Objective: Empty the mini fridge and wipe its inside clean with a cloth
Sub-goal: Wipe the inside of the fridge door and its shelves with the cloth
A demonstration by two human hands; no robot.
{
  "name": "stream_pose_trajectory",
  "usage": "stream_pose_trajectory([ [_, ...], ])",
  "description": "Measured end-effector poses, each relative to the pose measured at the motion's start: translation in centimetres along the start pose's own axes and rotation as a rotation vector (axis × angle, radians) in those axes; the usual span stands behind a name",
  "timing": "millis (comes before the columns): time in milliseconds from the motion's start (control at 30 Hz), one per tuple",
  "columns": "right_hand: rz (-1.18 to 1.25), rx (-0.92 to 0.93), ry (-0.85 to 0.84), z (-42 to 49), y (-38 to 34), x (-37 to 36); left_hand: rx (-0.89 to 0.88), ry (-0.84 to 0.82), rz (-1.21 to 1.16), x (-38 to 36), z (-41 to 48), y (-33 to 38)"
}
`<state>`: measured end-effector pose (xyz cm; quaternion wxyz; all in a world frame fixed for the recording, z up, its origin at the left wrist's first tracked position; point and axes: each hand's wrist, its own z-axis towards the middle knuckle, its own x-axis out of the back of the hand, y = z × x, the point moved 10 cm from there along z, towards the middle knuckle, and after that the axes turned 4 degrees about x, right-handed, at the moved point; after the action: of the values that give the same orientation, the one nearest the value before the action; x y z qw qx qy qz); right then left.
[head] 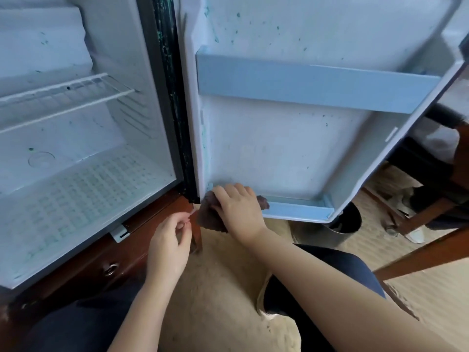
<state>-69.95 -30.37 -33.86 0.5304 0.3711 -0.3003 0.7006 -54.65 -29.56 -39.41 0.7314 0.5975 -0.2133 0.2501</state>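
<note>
The mini fridge [106, 158] stands open on the left, white inside, with a wire shelf [66, 95] and nothing stored in it. Its door [291, 148] swings out to the right, speckled with green spots, with a blue upper rail [317, 85] and a blue bottom rail [299, 208]. My right hand [237, 208] grips a dark brown cloth [209, 218] at the left end of the bottom rail. My left hand [168, 246] hovers just below the door's hinge corner, fingers loosely curled, fingertips pinched together; what they hold, if anything, is too small to tell.
The fridge sits on a dark wooden cabinet [101, 260] with a keyhole. A dark round bin [345, 222] stands under the door's outer corner. Wooden furniture legs [418, 255] cross at the right. The floor [218, 288] is beige, and my knees are below.
</note>
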Motion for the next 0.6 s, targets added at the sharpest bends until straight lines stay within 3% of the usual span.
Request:
stream_pose_trajectory([
  [333, -0.022, -0.136, -0.150, -8.7, 13.7, 6.5, 0.004, -0.047, 0.018, 0.1, -0.1, 0.1],
  [600, -0.096, -0.137, -0.143, -6.8, 10.9, 3.8, -0.015, -0.035, 0.022, 0.8, -0.1, 0.4],
])
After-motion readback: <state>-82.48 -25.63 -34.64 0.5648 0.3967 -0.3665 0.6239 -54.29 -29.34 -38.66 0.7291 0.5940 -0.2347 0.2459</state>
